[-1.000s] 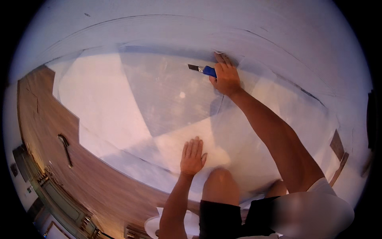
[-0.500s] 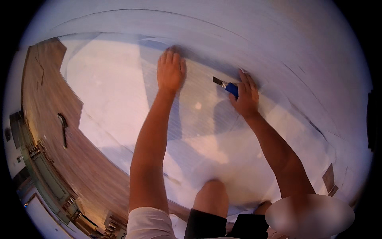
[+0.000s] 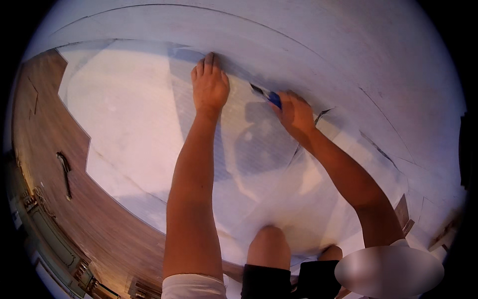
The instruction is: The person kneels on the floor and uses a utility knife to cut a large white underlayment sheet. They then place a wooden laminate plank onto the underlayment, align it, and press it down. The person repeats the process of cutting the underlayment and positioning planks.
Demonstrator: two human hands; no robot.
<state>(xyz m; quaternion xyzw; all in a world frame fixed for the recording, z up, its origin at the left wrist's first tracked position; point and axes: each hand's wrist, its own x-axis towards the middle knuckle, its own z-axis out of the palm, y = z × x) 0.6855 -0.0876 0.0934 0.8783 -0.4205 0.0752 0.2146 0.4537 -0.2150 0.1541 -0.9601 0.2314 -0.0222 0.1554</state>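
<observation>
My left hand (image 3: 210, 87) lies on the pale, translucent sheet (image 3: 199, 144) where the sheet meets the white wall. Its fingers reach forward, side by side, to the sheet's far edge; the tips are partly hidden. To the right of it, my right hand (image 3: 296, 115) is closed around the blue handle of a utility knife (image 3: 274, 99). The dark blade is out and points left, close to the sheet's edge at the wall and a little short of my left hand. Past my right wrist, a dark gap (image 3: 322, 115) shows at the sheet's edge.
Wood-look flooring planks (image 3: 45, 119) with a stepped edge cover the left side, and a hammer (image 3: 64, 174) rests on them. The white wall (image 3: 298, 30) curves along the far side. Plank offcuts (image 3: 404, 214) lean at the right. My knees (image 3: 269, 244) are on the near side.
My right hand has moved left with the utility knife, bringing the blade nearer my left hand and the wall edge. A dark gap now shows beside my right wrist. My left hand stays about in place.
</observation>
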